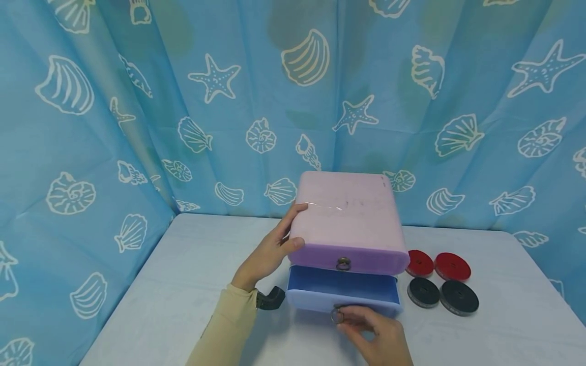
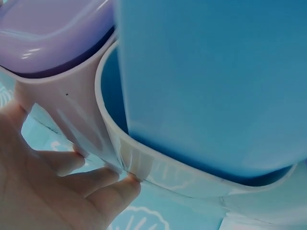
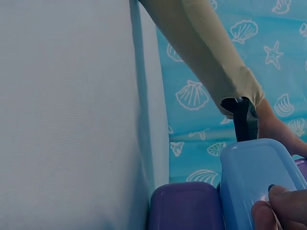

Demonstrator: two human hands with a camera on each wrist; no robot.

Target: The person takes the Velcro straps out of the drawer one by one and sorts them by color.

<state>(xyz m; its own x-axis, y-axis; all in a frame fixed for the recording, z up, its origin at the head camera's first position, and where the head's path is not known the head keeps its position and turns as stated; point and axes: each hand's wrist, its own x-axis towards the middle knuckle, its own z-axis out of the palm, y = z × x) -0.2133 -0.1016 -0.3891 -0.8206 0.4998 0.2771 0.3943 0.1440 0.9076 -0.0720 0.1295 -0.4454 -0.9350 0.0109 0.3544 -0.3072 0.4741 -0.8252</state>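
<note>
A small chest of drawers [image 1: 350,208] with a pale pink top stands on the table. Its upper drawer front [image 1: 316,256] is purple and closed, with a metal ring pull [image 1: 343,264]. Below it, a blue drawer [image 1: 320,301] is pulled out, and no contents show in the visible part of its inside. My right hand [image 1: 377,333] pinches the ring pull [image 1: 336,316] of this blue drawer between thumb and fingers. My left hand [image 1: 270,251] steadies the chest's left side, fingers extended against it. Another purple drawer front [image 3: 187,206] shows beside the blue one in the right wrist view.
Right of the chest lie two red flat rolls [image 1: 452,267] and two black flat rolls [image 1: 459,297] on the white-covered table [image 1: 197,264]. A blue curtain [image 1: 256,101] with shell and starfish prints hangs close behind the chest and along the left side.
</note>
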